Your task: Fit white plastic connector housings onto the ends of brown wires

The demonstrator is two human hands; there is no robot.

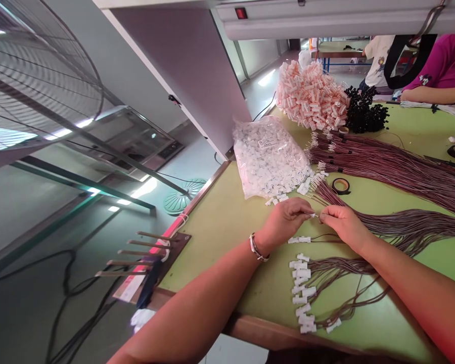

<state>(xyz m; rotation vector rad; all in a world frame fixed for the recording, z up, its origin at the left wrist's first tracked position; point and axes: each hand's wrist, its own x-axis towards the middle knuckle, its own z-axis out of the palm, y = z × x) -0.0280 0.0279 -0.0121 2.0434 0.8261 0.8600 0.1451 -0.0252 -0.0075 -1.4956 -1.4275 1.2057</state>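
Between finger and thumb, my left hand (288,220) pinches a small white connector housing (313,216). Right beside it, my right hand (341,222) is closed on the end of a thin wire (317,216). The two fingertips almost meet, and whether the wire sits inside the housing is too small to tell. Below my hands lie several finished-looking wires with white connectors (302,273) in a row. A clear bag of white connectors (269,156) rests just beyond my left hand, with a few loose ones by its edge. Long brown wire bundles (402,222) stretch off to the right.
Behind the bag stand a heap of pink-white connectors (311,96) and a black pile (367,108). A tape roll (340,186) lies among the wires. A pegged rack (151,258) sits at the table's left edge, near a large fan (41,76). A co-worker's arm (432,95) is at far right.
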